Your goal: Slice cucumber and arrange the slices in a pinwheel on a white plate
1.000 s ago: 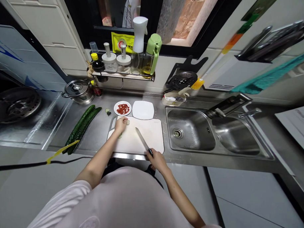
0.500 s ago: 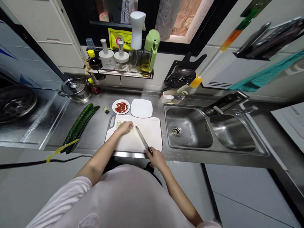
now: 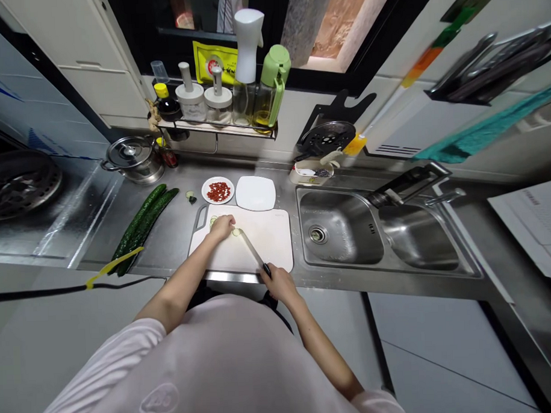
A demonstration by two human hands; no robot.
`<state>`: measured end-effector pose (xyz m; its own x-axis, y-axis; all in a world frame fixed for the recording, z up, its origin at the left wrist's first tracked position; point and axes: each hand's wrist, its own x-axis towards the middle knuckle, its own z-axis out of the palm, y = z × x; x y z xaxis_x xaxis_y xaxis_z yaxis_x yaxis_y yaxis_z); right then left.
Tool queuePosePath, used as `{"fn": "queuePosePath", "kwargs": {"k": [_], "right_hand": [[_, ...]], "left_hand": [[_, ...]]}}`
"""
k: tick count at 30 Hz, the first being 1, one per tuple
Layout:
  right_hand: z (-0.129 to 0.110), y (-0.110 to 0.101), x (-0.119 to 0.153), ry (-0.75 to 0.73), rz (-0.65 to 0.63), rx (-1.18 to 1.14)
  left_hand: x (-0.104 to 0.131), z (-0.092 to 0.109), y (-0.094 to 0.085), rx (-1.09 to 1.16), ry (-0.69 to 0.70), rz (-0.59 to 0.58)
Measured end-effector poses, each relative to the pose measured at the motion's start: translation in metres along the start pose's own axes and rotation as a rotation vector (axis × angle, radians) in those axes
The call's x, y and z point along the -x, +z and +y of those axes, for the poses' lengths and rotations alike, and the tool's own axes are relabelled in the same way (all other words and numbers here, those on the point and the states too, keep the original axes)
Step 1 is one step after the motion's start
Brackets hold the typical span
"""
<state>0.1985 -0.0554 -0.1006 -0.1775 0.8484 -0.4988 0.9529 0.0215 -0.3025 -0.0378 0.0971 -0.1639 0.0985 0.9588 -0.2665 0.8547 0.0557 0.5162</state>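
My right hand (image 3: 279, 283) grips the black handle of a kitchen knife (image 3: 252, 250), its blade slanting up and left over the white cutting board (image 3: 270, 234). By the knife's tip lies a pale cucumber slice (image 3: 236, 232). My left hand (image 3: 222, 227) is closed, fingertips pressed together, just above and left of that slice; what is in the fingers, if anything, is hidden. More cucumber slices (image 3: 213, 221) show partly behind this hand. Above the board stand a white plate of chopped red pieces (image 3: 219, 190) and a white square plate (image 3: 256, 193).
Two whole cucumbers (image 3: 145, 226) lie left of the board, with cucumber end pieces (image 3: 191, 198) nearby. A steel pot (image 3: 135, 160) stands at the back left. The double sink (image 3: 344, 228) is on the right. A shelf (image 3: 218, 128) holds jars and bottles above the counter.
My left hand has shifted slightly up and left, away from the slice. The knife tip has moved left to the slice, and my right hand has followed slightly left.
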Motion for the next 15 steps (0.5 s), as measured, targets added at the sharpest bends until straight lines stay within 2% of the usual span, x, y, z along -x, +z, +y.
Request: {"fn": "queuePosePath", "kwargs": {"k": [15], "right_hand": [[-0.0083,-0.005,-0.005,-0.009,-0.04,0.035]], "left_hand": [[-0.003,-0.0048,0.0038,0.005,0.028,0.012]]}}
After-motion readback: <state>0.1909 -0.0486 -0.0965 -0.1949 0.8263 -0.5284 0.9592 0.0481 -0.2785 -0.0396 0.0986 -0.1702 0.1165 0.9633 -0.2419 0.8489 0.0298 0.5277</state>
